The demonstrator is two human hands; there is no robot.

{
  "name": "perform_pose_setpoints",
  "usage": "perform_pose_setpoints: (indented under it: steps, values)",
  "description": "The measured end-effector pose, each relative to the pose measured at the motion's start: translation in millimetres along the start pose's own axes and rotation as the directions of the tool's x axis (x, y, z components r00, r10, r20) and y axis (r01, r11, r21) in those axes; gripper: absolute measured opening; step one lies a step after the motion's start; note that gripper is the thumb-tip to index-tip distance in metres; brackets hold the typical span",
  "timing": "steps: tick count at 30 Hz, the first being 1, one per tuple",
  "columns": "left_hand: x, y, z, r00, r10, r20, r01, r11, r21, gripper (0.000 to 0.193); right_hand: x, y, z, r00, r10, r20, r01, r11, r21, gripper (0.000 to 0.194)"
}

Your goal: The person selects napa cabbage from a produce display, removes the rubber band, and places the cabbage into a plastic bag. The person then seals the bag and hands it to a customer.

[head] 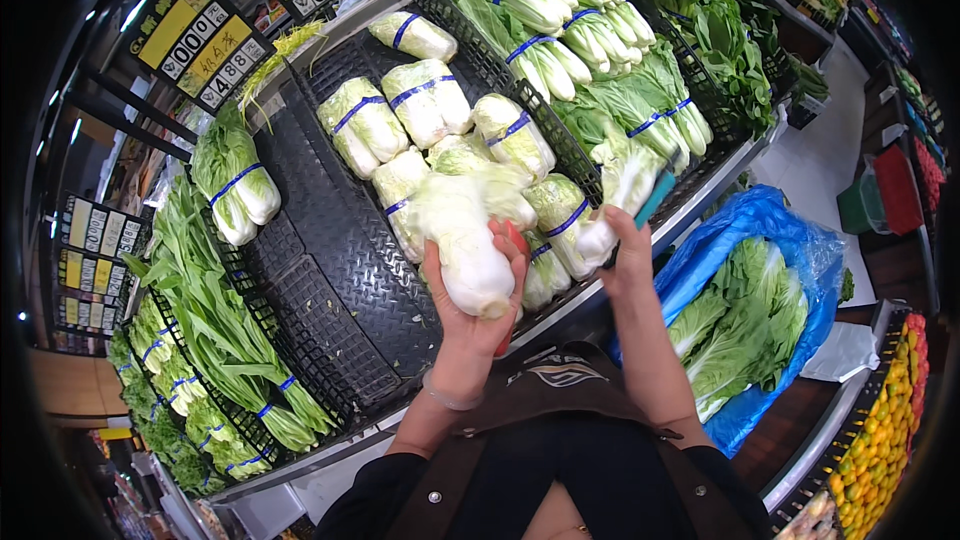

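My left hand (472,322) grips a pale napa cabbage (480,270), root end towards me, its leafy top blurred. Behind the cabbage a red object (517,240) shows along the fingers; its kind is hidden. My right hand (630,251) holds a loose white-stemmed cabbage leaf (628,169) and a slim teal object (656,199), perhaps a tool handle. Below both hands, several napa cabbages (431,101) bound with blue tape lie in a black crate (330,315). One taped cabbage (559,214) sits between my hands, close to the right one.
Taped bok choy (551,52) fills the crate at upper right. Long leafy greens (217,300) lie at left, below another taped cabbage (236,184). A blue plastic bag (817,262) of loose leaves (742,322) stands at my right. Price signs (202,41) overhang the shelf's far edge.
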State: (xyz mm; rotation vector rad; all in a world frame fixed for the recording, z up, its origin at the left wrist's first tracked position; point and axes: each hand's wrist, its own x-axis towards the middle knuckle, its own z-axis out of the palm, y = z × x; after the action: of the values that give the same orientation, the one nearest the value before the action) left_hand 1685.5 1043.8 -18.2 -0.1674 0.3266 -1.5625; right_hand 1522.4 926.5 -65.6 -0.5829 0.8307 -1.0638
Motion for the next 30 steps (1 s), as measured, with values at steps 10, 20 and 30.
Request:
perform_pose_setpoints:
  steps: [10,20,30]
  values:
    - [12.8,-2.3,10.4,0.874,0.465,-0.141,-0.327,0.778,0.536,0.059,-59.5,18.0,-16.1,0.837,-0.393,0.382,0.529,0.399,-0.749,0.043]
    - [9.2,-16.0,-12.0,0.864,0.435,-0.254,-0.251,0.808,0.533,0.049,-93.8,20.2,1.2,0.712,-0.454,0.535,0.678,0.250,-0.691,0.050]
    - [0.5,-25.7,-1.4,0.863,0.495,-0.103,-0.307,0.675,0.670,0.046,-101.3,20.7,2.7,0.817,-0.350,0.458,0.576,0.472,-0.667,0.043]
